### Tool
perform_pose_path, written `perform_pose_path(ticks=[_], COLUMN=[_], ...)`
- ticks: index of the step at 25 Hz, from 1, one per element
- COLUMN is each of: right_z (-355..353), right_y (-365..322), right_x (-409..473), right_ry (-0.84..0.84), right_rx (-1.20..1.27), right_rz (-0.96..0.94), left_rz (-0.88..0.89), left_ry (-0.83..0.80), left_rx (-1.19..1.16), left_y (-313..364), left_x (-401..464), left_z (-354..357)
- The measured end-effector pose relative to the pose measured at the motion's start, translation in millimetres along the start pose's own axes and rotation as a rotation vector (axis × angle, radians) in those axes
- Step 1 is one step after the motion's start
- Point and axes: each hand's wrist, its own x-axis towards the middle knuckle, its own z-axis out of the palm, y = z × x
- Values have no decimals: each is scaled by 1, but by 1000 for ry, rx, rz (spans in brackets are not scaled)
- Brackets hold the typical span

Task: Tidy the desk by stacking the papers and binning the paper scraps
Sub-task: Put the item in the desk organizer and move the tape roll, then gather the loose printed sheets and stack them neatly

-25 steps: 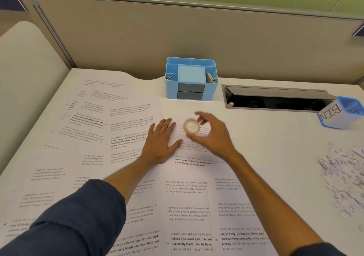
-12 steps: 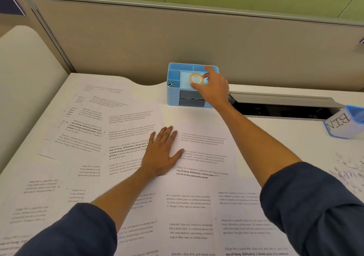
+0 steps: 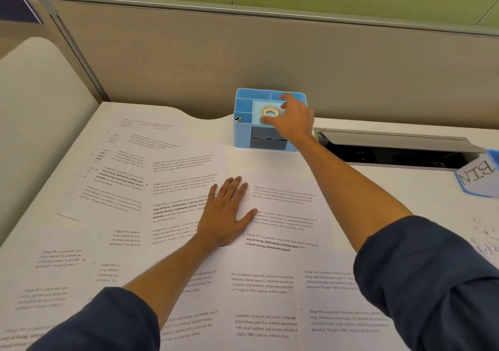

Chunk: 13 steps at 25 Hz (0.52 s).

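Observation:
Several printed sheets (image 3: 183, 188) lie spread and overlapping across the white desk. My left hand (image 3: 226, 213) rests flat on them, fingers straight, near the desk's middle. My right hand (image 3: 293, 118) reaches to the back of the desk, over a blue desk organizer (image 3: 243, 132). Its thumb and fingers curl round a tape roll (image 3: 270, 111) that sits on the organizer's top tray. Torn paper scraps (image 3: 486, 237) show at the right edge of the view. A small blue bin labelled BIN (image 3: 479, 178) stands behind the scraps.
A grey partition wall (image 3: 243, 53) closes the back of the desk. An open cable slot with a metal lid (image 3: 391, 151) runs between the organizer and the bin. A pale side panel (image 3: 35, 124) borders the desk on the left.
My right hand carried the tape roll from above the papers back to the organizer and lowered it onto the top tray. My left hand stayed flat on the sheets.

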Motion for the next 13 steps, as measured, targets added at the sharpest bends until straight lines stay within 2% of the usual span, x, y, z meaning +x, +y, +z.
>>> perform_pose_path(ticks=[6,9,13], right_z=[-19,-17,-33], right_y=[-4,13,35], right_x=[-71,-153,-265], right_ry=[88,37,-78], right_rx=[171,229,225], right_rz=[-21,26,121], left_rz=[-1,-5,25], left_ry=[-25,-32,-54], left_rx=[29,57,212], left_y=[0,2,8], left_x=[-1,-1,-1], left_z=[-2,-4,-12])
